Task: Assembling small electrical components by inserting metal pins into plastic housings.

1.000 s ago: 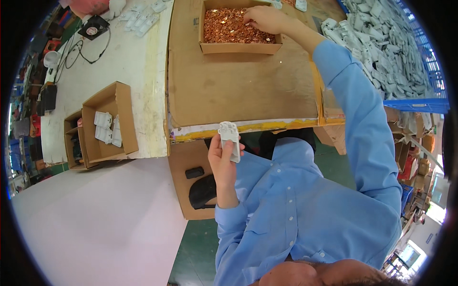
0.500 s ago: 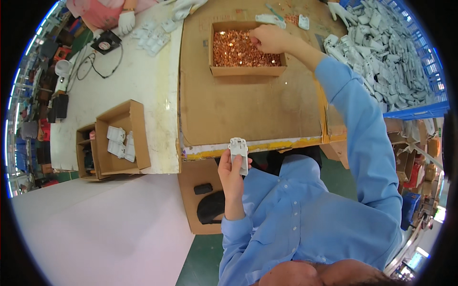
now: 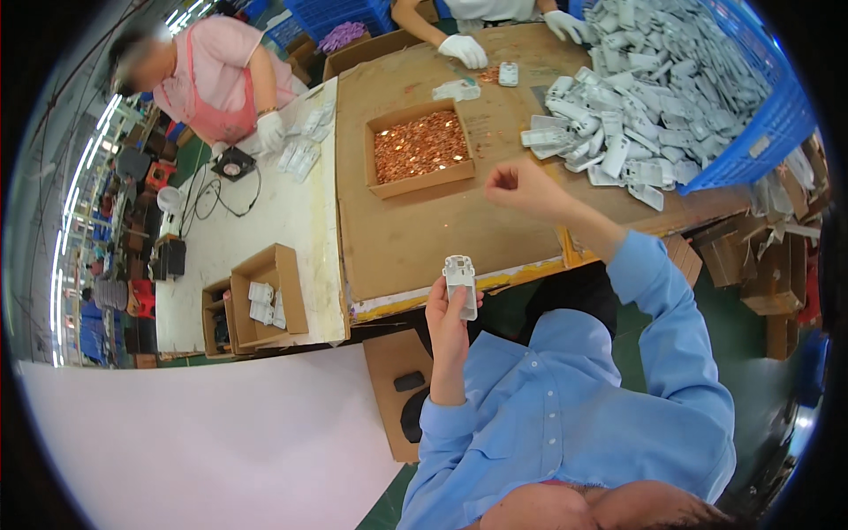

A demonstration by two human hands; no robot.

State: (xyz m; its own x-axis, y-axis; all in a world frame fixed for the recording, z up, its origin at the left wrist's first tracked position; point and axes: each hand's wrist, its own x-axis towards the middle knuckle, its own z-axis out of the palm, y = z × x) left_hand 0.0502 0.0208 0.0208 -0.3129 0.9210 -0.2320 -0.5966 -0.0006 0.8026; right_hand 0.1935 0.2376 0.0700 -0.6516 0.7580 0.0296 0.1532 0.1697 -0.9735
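My left hand is closed round a white plastic housing, held upright just off the table's near edge with its hollow, moulded side showing. My right hand hangs over the cardboard-topped table, right of a shallow carton and apart from it. Its thumb and fingers are pinched together; anything between them is too small to make out. Small copper-coloured metal pieces fill the carton.
Grey-white housings spill from a blue crate at the right. Co-workers' gloved hands are across the table and at the far left. Left, a white table bears a carton with several white parts and a small black fan.
My right hand has come out of the carton of copper pieces, moving nearer and to the right. The view has tilted up, showing more of the co-workers. My left hand still holds the housing.
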